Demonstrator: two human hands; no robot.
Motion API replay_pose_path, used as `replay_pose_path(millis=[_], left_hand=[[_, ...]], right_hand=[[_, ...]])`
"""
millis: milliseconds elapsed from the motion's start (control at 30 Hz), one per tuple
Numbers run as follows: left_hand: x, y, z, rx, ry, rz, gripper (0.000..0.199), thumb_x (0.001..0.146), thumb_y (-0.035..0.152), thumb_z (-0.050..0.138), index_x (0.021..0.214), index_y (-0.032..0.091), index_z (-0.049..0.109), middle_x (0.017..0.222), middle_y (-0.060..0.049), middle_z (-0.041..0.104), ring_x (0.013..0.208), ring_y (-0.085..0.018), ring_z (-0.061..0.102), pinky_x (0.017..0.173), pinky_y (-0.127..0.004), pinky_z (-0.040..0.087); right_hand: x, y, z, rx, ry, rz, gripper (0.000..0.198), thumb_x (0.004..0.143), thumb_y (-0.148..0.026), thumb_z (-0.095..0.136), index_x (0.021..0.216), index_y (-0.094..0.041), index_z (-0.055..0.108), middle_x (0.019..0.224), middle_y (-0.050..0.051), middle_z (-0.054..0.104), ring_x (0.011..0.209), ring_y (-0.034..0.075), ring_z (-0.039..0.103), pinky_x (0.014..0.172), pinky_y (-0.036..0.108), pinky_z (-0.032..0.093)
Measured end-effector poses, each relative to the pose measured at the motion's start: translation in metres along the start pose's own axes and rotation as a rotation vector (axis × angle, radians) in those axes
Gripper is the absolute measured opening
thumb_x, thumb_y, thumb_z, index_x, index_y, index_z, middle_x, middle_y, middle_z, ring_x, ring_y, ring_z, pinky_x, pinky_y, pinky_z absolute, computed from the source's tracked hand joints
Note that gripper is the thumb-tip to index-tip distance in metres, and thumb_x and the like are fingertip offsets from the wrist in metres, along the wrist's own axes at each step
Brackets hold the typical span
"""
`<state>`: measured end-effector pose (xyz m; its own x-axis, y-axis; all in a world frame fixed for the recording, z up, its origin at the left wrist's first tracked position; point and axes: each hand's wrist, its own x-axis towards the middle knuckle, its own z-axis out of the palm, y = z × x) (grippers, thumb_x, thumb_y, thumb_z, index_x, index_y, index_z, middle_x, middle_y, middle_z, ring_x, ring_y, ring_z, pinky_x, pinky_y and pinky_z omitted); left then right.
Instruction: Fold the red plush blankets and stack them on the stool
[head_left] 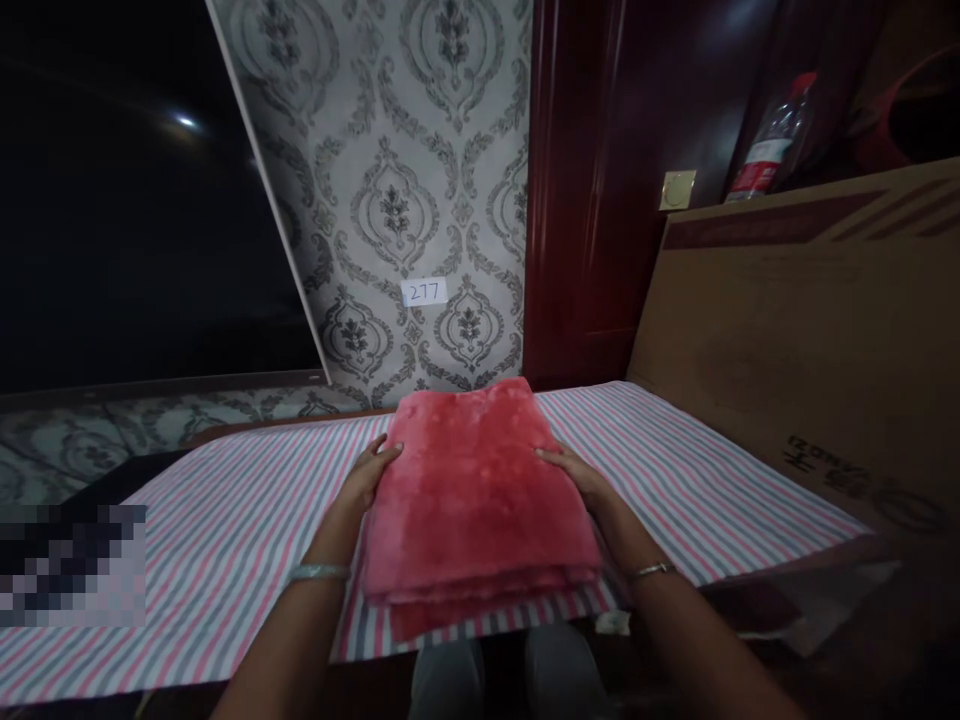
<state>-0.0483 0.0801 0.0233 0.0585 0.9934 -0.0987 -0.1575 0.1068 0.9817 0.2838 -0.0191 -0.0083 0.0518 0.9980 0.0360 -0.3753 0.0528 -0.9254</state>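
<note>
A folded red plush towel lies in several layers on a striped cloth, right in front of me. My left hand grips its left side, with the thumb on top and the other fingers along the edge, partly hidden. On the opposite side, my right hand holds the right edge, its thumb resting on the upper surface and its other fingers mostly out of sight. The layered fold of the towel faces me, near the front edge of the striped cloth.
A large cardboard box stands at the right, with a red-capped plastic bottle on top. At the left is a big dark screen. Behind are patterned wallpaper, a paper label reading 277 and a dark red door.
</note>
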Motion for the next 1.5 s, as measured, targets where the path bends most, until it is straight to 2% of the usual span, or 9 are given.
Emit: replay_pose_path(millis=[100,267,367,567,733,900,1133,1367,1500], left_hand=[[0.007,-0.025,-0.012,0.064,0.104,-0.099,0.067,0.075,0.028,0.082,0.134,0.011,0.056,0.115,-0.019,0.072,0.094,-0.027,0.073,0.084,-0.037,0.058],[0.002,-0.048,-0.026,0.026,0.043,-0.062,0.05,0.084,0.03,0.073,0.129,0.013,0.061,0.119,-0.016,0.071,0.103,-0.025,0.071,0.095,-0.036,0.054],[-0.005,-0.048,-0.027,0.057,0.004,0.006,0.052,0.085,0.034,0.072,0.132,0.018,0.06,0.125,-0.014,0.069,0.109,-0.024,0.069,0.099,-0.034,0.051],[-0.015,-0.044,-0.023,0.095,-0.015,0.022,0.063,0.084,0.042,0.072,0.14,0.02,0.053,0.129,-0.014,0.067,0.113,-0.027,0.068,0.1,-0.039,0.051],[-0.015,-0.041,-0.021,0.138,0.043,0.043,0.055,0.08,0.037,0.076,0.129,0.017,0.063,0.131,-0.015,0.065,0.12,-0.029,0.063,0.104,-0.038,0.049],[-0.012,-0.042,-0.022,0.135,0.038,0.019,0.056,0.083,0.037,0.074,0.134,0.018,0.059,0.131,-0.015,0.066,0.117,-0.028,0.065,0.1,-0.038,0.051],[-0.014,-0.037,-0.02,0.202,0.052,0.006,0.054,0.088,0.033,0.067,0.139,0.017,0.055,0.119,-0.015,0.071,0.106,-0.027,0.07,0.095,-0.038,0.054],[-0.008,-0.041,-0.025,0.201,0.058,0.016,0.061,0.081,0.038,0.075,0.136,0.017,0.058,0.115,-0.015,0.073,0.107,-0.03,0.07,0.095,-0.041,0.054],[-0.006,-0.044,-0.028,0.178,0.045,0.01,0.062,0.08,0.041,0.076,0.135,0.019,0.058,0.116,-0.014,0.072,0.105,-0.029,0.071,0.095,-0.04,0.054]], right_hand=[[0.003,0.021,-0.012,-0.018,0.019,-0.007,0.036,0.061,-0.041,0.085,0.09,-0.023,0.074,0.099,0.004,0.077,0.096,0.031,0.07,0.1,0.048,0.048],[-0.005,0.039,-0.024,0.085,-0.076,-0.053,0.04,0.074,-0.042,0.079,0.11,-0.025,0.072,0.116,0.004,0.074,0.109,0.029,0.067,0.105,0.045,0.044],[-0.008,0.043,-0.027,0.092,-0.046,-0.077,0.047,0.076,-0.047,0.078,0.117,-0.026,0.069,0.123,0.005,0.071,0.114,0.029,0.065,0.106,0.045,0.043],[-0.008,0.043,-0.024,0.047,-0.023,-0.129,0.047,0.078,-0.053,0.075,0.118,-0.027,0.069,0.13,0.004,0.067,0.126,0.03,0.057,0.11,0.045,0.039],[-0.01,0.036,-0.019,0.018,-0.011,-0.154,0.051,0.075,-0.057,0.076,0.115,-0.025,0.071,0.133,0.005,0.065,0.13,0.03,0.052,0.114,0.044,0.033],[-0.012,0.034,-0.016,0.001,0.023,-0.131,0.057,0.07,-0.062,0.078,0.113,-0.024,0.072,0.126,0.007,0.069,0.127,0.033,0.054,0.112,0.047,0.035],[-0.016,0.033,-0.016,-0.016,0.047,-0.166,0.052,0.073,-0.061,0.077,0.114,-0.029,0.071,0.133,0.003,0.065,0.131,0.03,0.051,0.113,0.045,0.036],[-0.01,0.041,-0.018,0.083,0.031,-0.106,0.059,0.07,-0.059,0.08,0.116,-0.025,0.07,0.124,0.006,0.07,0.12,0.032,0.06,0.111,0.048,0.037],[-0.008,0.043,-0.02,0.072,0.039,-0.12,0.059,0.07,-0.059,0.08,0.116,-0.025,0.069,0.126,0.006,0.069,0.122,0.032,0.058,0.112,0.048,0.036]])
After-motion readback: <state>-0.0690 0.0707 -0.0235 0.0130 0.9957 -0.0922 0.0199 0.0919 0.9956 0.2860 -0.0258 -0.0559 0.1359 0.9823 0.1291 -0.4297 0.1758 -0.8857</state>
